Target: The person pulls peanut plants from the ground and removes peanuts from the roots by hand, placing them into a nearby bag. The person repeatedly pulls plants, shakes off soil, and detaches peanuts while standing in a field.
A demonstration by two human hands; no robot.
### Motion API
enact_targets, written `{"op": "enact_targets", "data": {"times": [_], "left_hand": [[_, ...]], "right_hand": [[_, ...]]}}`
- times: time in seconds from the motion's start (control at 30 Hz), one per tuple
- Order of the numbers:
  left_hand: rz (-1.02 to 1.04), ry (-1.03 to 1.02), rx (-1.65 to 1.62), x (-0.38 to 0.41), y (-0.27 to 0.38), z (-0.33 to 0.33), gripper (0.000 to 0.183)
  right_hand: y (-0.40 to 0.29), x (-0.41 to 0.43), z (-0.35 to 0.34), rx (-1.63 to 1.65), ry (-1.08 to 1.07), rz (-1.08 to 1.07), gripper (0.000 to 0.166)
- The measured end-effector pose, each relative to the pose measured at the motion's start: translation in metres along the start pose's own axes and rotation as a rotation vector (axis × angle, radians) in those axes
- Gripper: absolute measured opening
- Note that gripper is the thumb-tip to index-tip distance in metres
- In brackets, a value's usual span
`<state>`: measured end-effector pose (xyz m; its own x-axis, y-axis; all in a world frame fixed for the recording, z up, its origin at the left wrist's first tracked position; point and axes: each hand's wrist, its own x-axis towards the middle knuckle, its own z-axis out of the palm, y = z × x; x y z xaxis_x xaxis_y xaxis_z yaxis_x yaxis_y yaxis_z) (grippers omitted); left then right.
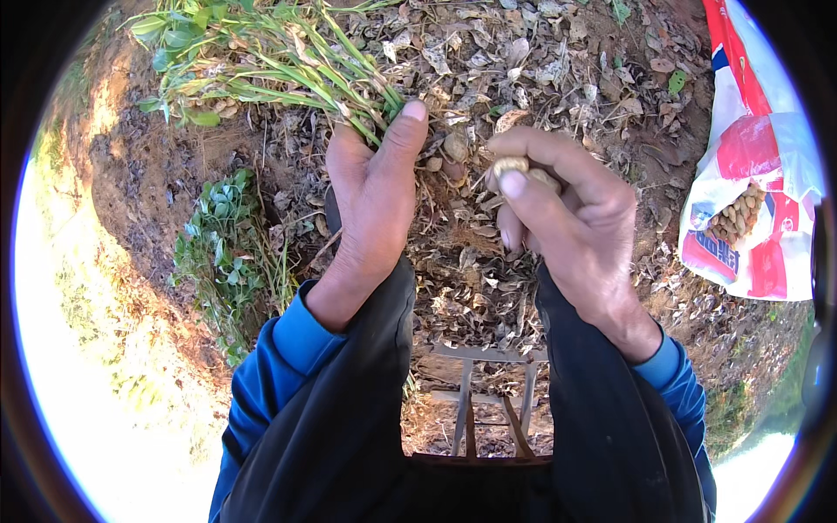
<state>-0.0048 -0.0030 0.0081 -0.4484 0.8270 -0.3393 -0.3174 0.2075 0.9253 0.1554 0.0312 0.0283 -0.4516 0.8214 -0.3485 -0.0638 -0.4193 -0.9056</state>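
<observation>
My left hand (pixel 379 183) grips a bunch of green peanut plants (pixel 281 72) by the stems. Their leafy ends spread out to the upper left. Between thumb and forefinger, my right hand (pixel 569 202) pinches a tan peanut pod (pixel 511 166). A second pod (pixel 544 179) shows behind the thumb, inside the curled fingers. The two hands are apart, both above the leaf-strewn soil in front of my knees. On the right stands a red and white plastic sack (pixel 732 157), and peanuts (pixel 739 214) show in its opening.
Another heap of green plants (pixel 225 261) lies left of my left leg. Dry leaves (pixel 484 59) cover the brown soil ahead. Below, between my dark trouser legs (pixel 366 379), the metal frame of a low seat (pixel 463 405) is visible.
</observation>
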Motion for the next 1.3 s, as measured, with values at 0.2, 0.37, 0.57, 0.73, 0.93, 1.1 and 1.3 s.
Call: {"op": "enact_targets", "data": {"times": [0.2, 0.37, 0.57, 0.73, 0.93, 1.1, 1.3], "left_hand": [[0.054, -0.096, 0.155, -0.001, -0.01, -0.005, 0.017], [0.006, -0.086, 0.08, -0.005, -0.012, 0.003, 0.023], [-0.191, -0.114, 0.059, -0.001, -0.019, -0.011, 0.045], [-0.263, -0.255, -0.094, 0.001, -0.02, -0.01, 0.055], [-0.277, -0.212, -0.072, -0.003, -0.013, -0.003, 0.035], [-0.45, -0.145, 0.026, -0.003, -0.009, 0.006, 0.018], [-0.457, -0.013, -0.07, -0.008, -0.01, 0.011, 0.007]], "right_hand": [[0.014, 0.008, -0.001, -0.274, 0.029, 0.029, 0.021], [0.016, 0.007, -0.004, -0.42, 0.031, 0.035, 0.018], [0.019, 0.006, -0.008, -0.231, 0.088, 0.153, 0.016], [0.016, 0.007, -0.017, 0.018, 0.047, 0.282, 0.013], [0.014, 0.005, -0.013, -0.114, 0.022, 0.23, 0.009], [0.016, 0.001, -0.012, -0.135, 0.028, 0.272, 0.009], [0.023, 0.002, -0.01, -0.032, 0.099, 0.152, 0.012]]}}
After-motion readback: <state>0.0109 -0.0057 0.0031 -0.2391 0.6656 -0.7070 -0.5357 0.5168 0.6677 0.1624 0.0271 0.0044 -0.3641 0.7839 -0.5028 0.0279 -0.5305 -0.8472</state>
